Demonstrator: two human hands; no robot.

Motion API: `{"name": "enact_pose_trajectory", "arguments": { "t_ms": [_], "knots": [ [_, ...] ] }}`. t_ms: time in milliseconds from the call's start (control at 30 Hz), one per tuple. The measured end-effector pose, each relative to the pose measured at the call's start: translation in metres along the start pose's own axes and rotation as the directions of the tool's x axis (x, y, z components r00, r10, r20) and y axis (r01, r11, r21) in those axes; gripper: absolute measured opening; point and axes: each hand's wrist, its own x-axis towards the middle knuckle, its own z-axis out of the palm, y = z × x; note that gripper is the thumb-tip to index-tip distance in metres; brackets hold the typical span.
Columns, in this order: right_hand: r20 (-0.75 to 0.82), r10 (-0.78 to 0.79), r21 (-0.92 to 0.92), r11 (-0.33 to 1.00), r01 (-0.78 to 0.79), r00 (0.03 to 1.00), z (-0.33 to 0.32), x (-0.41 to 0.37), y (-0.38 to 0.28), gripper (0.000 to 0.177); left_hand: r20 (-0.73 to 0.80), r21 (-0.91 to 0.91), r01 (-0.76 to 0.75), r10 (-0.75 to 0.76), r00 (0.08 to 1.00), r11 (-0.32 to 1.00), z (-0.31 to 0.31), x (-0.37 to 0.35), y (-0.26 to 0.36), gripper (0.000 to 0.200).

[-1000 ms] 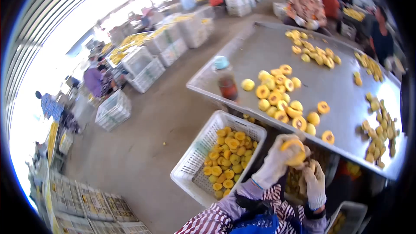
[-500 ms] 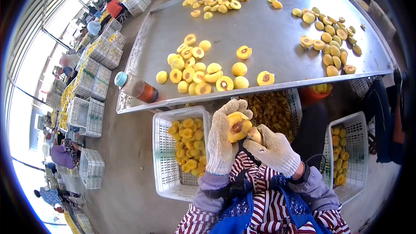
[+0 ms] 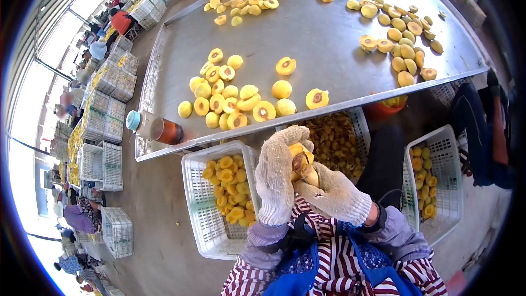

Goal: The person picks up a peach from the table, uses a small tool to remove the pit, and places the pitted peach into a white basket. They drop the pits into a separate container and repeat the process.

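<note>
Two gloved hands raised | left hand [image 3: 275, 178] grips peach half [image 3: 300, 161] | right hand [image 3: 334, 194] fingers curled against it | table edge [image 3: 307, 115] just beyond, baskets [image 3: 203, 230] left and right.

right hand [image 3: 334, 194] now pressed closer over the peach half [image 3: 300, 163], left hand [image 3: 278, 172] curled tighter, pit less exposed

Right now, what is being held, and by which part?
The left hand cups a peach half around its rounded back, pit side facing up. The right hand presses at its lower edge; any tool there cannot be told.
</note>
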Motion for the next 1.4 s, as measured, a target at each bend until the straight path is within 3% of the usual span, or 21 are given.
{"name": "enact_pose_trajectory", "arguments": {
  "t_ms": [100,200,233,267,300,333,367,433,533,600,633,700,767,833,867,933,1000,1033,1133,1300,1400],
  "knots": [
    [0.182,0.186,0.323,0.916,-0.238,0.965,-0.016,0.002,-0.020,0.035,-0.055,0.078,-0.191,0.196,0.979,0.978,0.007,0.000,-0.013,0.041],
    [0.352,0.142,0.535,0.780,-0.324,0.925,-0.032,0.002,-0.019,0.033,-0.030,0.265,-0.319,0.338,0.941,0.910,0.009,-0.002,-0.024,0.043],
    [0.337,0.129,0.578,0.753,-0.313,0.933,-0.031,0.000,-0.021,0.031,0.077,0.322,-0.364,0.359,0.930,0.874,-0.004,0.007,-0.029,0.045],
    [0.307,0.174,0.545,0.774,-0.322,0.936,-0.029,0.000,-0.026,0.029,0.182,0.365,-0.417,0.376,0.909,0.832,-0.017,0.016,-0.034,0.047],
    [0.275,0.216,0.511,0.793,-0.332,0.937,-0.027,0.001,-0.031,0.028,0.130,0.145,-0.208,0.189,0.973,0.967,-0.006,0.014,-0.011,0.049],
    [0.243,0.255,0.477,0.809,-0.344,0.936,-0.026,0.000,-0.034,0.027,0.124,-0.089,0.027,-0.016,0.992,0.996,0.002,0.014,0.005,0.050],
    [0.178,0.229,0.431,0.857,-0.284,0.957,-0.022,0.001,-0.025,0.026,0.083,-0.198,0.077,-0.061,0.995,0.977,0.007,0.016,0.009,0.055],
    [-0.135,0.070,0.205,0.978,-0.041,0.988,-0.014,0.004,-0.007,0.028,0.061,-0.228,0.095,-0.083,0.995,0.969,0.010,0.019,0.007,0.056],
    [-0.475,-0.169,-0.080,0.986,0.149,0.864,-0.016,0.003,-0.012,0.036,0.104,-0.146,0.065,-0.050,0.993,0.987,0.001,0.019,-0.005,0.056],
    [-0.477,-0.220,-0.145,0.975,0.170,0.851,-0.019,0.004,-0.020,0.037,0.138,0.004,0.034,-0.034,0.990,0.999,0.000,0.018,-0.005,0.056],
    [-0.469,-0.226,-0.188,0.970,0.153,0.854,-0.019,0.005,-0.020,0.037,0.155,-0.011,0.047,-0.045,0.987,0.999,0.004,0.017,0.000,0.052],
    [-0.448,-0.240,-0.273,0.954,0.124,0.861,-0.019,0.006,-0.017,0.039,0.151,0.111,-0.112,0.095,0.984,0.988,0.007,0.015,-0.008,0.047],
    [-0.407,-0.150,-0.233,0.971,0.056,0.901,-0.023,0.007,-0.017,0.044,0.180,0.301,-0.303,0.258,0.949,0.904,0.005,0.016,-0.022,0.040],
    [-0.305,-0.017,-0.082,0.997,-0.009,0.952,-0.023,0.006,-0.019,0.051,0.123,0.305,-0.226,0.197,0.973,0.925,0.012,0.013,-0.012,0.040],
    [-0.278,-0.005,-0.027,1.000,-0.003,0.961,-0.019,0.004,-0.017,0.051,0.094,0.304,-0.187,0.166,0.982,0.934,0.016,0.012,-0.009,0.040],
    [-0.220,0.015,0.085,0.996,0.003,0.975,-0.014,0.003,-0.012,0.049,0.050,-0.031,-0.029,0.031,0.998,0.999,0.016,0.020,-0.015,0.046],
    [-0.159,0.122,0.086,0.990,-0.109,0.980,-0.017,-0.002,-0.019,0.047,0.031,-0.331,0.169,-0.168,0.985,0.928,0.012,0.026,-0.005,0.050],
    [-0.131,0.172,0.086,0.983,-0.162,0.976,-0.018,-0.003,-0.022,0.046,-0.027,-0.367,0.156,-0.178,0.984,0.917,0.010,0.024,-0.004,0.056],
    [-0.134,0.177,-0.089,0.978,-0.190,0.975,-0.021,0.000,-0.023,0.045,-0.043,-0.354,0.086,-0.108,0.993,0.931,0.002,0.022,-0.005,0.058],
    [-0.191,-0.015,-0.223,0.974,-0.029,0.982,-0.010,0.003,-0.018,0.039,-0.004,-0.250,0.031,-0.033,0.999,0.968,0.006,0.014,0.000,0.061],
    [-0.181,0.041,-0.232,0.969,-0.083,0.983,-0.006,0.004,-0.013,0.040,-0.011,-0.131,-0.015,0.014,1.000,0.991,0.009,0.009,0.002,0.060]
  ]
}}
